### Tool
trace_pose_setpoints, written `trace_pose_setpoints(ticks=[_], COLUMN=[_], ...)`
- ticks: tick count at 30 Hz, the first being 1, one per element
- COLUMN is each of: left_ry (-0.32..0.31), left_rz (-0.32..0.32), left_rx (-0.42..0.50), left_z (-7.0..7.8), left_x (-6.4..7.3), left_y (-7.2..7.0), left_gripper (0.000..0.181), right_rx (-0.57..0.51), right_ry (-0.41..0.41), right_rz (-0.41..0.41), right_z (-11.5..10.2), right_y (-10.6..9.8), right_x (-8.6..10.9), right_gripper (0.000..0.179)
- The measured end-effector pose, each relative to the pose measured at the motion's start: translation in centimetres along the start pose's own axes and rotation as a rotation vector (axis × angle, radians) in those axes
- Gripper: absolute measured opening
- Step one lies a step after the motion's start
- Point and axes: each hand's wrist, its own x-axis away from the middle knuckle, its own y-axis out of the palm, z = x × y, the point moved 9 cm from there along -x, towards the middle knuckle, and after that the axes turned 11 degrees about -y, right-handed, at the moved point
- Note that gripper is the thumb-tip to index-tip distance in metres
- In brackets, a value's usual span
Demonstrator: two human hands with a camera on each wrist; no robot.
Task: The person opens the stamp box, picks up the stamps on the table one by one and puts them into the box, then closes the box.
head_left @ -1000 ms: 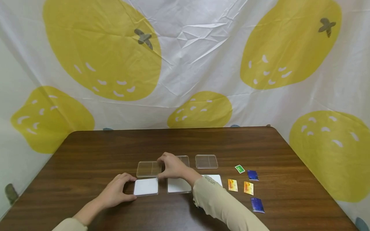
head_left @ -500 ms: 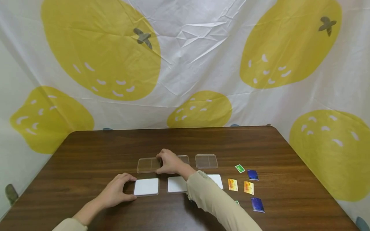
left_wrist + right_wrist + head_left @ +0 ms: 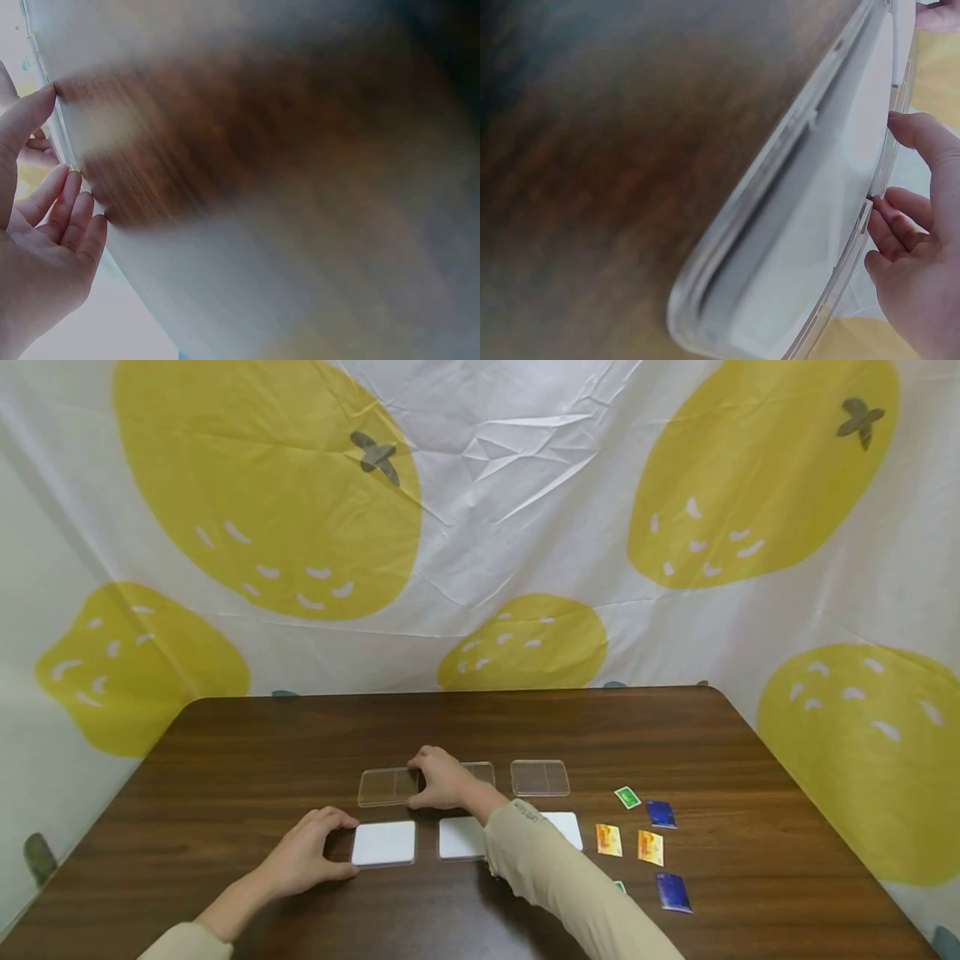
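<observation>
My left hand [image 3: 302,856] holds the left end of a shallow clear case with a white insert [image 3: 385,843], thumb at the near corner and fingertips at the far one. Just behind it, my right hand [image 3: 444,782] grips the right end of a clear plastic lid [image 3: 378,787] between thumb and fingers. That lid has a dividing line across it. A second white-filled case [image 3: 459,838] lies partly under my right forearm; behind it, a second clear lid [image 3: 482,772] is partly hidden by the right hand. In the right wrist view a white-filled case [image 3: 810,217] fills the foreground.
A third clear lid [image 3: 540,777] and a third white-filled case [image 3: 564,829] lie to the right. Beyond them are small packets: green [image 3: 627,797], blue [image 3: 662,814], orange-yellow [image 3: 609,840], with another green one mostly behind the sleeve [image 3: 577,881]. A lemon-print cloth [image 3: 480,527] hangs behind the table.
My right hand has shifted the clear lid slightly away from me, widening the gap to the left case. It has stayed nearly still over the last half second. My left hand keeps its place.
</observation>
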Motion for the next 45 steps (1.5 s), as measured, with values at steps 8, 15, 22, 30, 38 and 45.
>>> trace_pose_setpoints(ticks=[8,15,22,30,38,45], left_ry=[-0.007,-0.01,0.0,0.005,0.01,0.024], left_rz=[-0.01,-0.015,-0.008,-0.003,0.001,-0.002], left_rx=[0.008,0.013,0.008,0.011,-0.001,-0.008], left_z=[0.0,0.0,-0.1,0.0,0.0,0.2], left_x=[0.0,0.0,0.0,0.0,0.0,-0.1], left_y=[0.0,0.1,0.1,0.1,0.1,0.1], left_gripper=[0.049,0.049,0.049,0.049,0.05,0.05], right_rx=[-0.006,-0.027,-0.067,-0.103,-0.153,-0.118], right_ry=[0.005,0.002,-0.029,-0.104,-0.146,-0.152], right_rz=[-0.001,0.018,0.048,0.088,0.113,0.136], right_z=[0.0,-0.1,-0.6,-0.9,-0.5,0.5], right_y=[-0.1,-0.3,-1.2,-2.9,-4.5,-5.0], right_x=[0.1,0.4,1.2,3.3,7.0,11.2], right_gripper=[0.057,0.059,0.062,0.061,0.062,0.06])
